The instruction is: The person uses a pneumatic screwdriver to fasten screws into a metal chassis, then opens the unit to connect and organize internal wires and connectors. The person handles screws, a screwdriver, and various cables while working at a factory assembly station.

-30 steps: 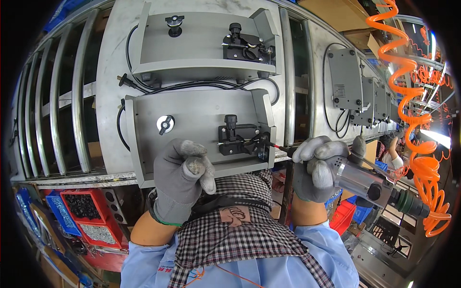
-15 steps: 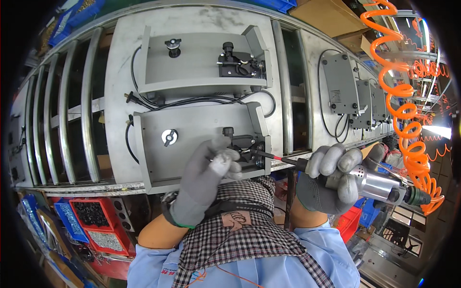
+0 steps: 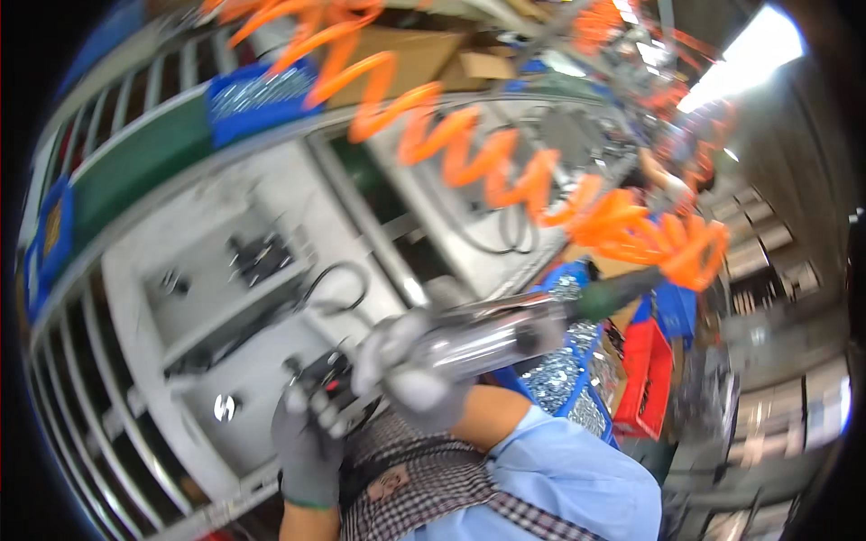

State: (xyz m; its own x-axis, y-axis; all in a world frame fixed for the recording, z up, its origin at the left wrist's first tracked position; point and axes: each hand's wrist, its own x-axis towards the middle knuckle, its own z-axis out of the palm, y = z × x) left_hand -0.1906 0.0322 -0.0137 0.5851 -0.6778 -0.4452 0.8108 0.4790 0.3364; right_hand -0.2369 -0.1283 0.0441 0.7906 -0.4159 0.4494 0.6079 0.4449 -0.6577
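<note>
My right hand [image 3: 410, 374], in a grey glove, is wrapped round a silver air screwdriver [image 3: 496, 335] held nearly level. Its tip end points left toward a black clamp-like mechanism [image 3: 327, 368] in the nearer grey metal housing [image 3: 262, 388]. My left hand [image 3: 308, 442], also gloved, is beside that mechanism with its fingers curled in. Blur and the fingers hide what they hold, if anything. A round silver-and-black knob [image 3: 224, 408] sits on the housing's floor. Motion blur hides where the bit meets the mechanism.
A second grey housing [image 3: 212, 270] with a similar black mechanism lies beyond. An orange coiled air hose [image 3: 469, 162] arcs across to the screwdriver's rear. Metal rollers [image 3: 95, 406] run at left. Blue bins of screws [image 3: 555, 379] and a red bin [image 3: 645, 379] stand at right.
The view has swung right and tilted. The screwdriver and right hand are now closer to the left hand and the mechanism. The coiled hose now stretches across the upper view.
</note>
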